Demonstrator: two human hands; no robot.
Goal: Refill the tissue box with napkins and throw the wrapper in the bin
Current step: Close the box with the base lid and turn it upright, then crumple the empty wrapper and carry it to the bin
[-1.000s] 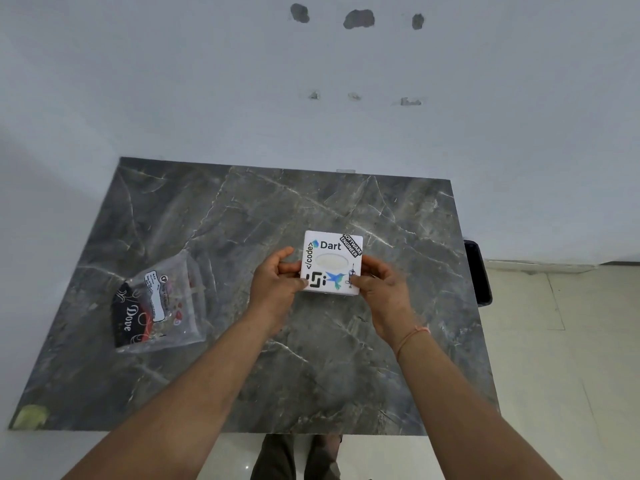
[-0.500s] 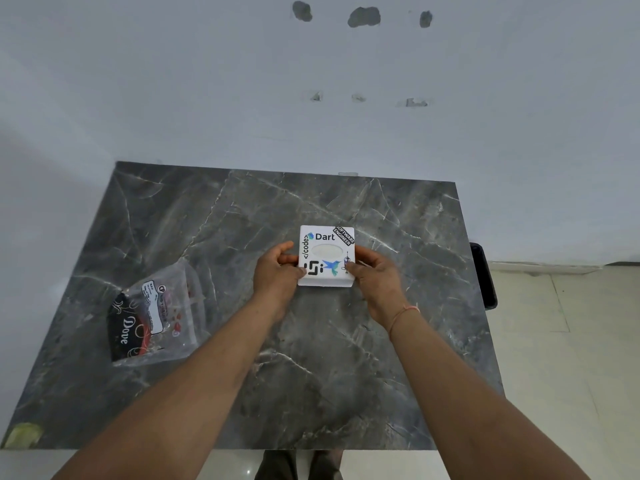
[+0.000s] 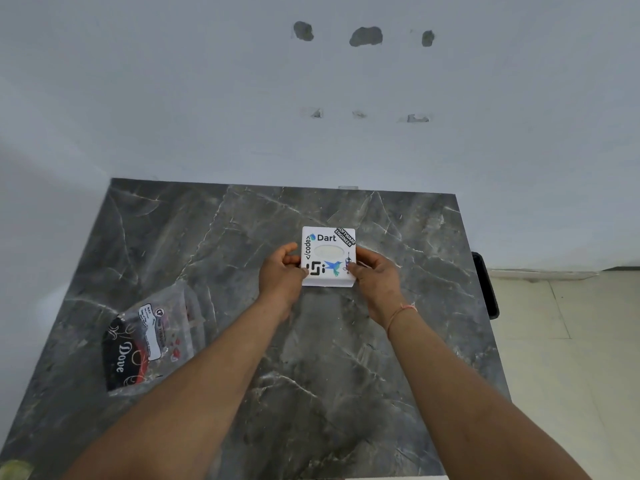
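Note:
A white square tissue box with stickers and an oval slot on top rests near the middle of the dark marble table. My left hand grips its left side and my right hand grips its right side, thumbs on the lid. A clear plastic napkin wrapper with a black "Dove" label lies flat on the table's left part, apart from both hands. Whether napkins are inside the box cannot be told.
A black object stands just past the table's right edge on the pale tiled floor. The white wall runs along the table's far edge. A yellowish scrap lies at the near left corner.
Both hands moved the box slightly away from me and set it lower on the table. The wrapper has not moved.

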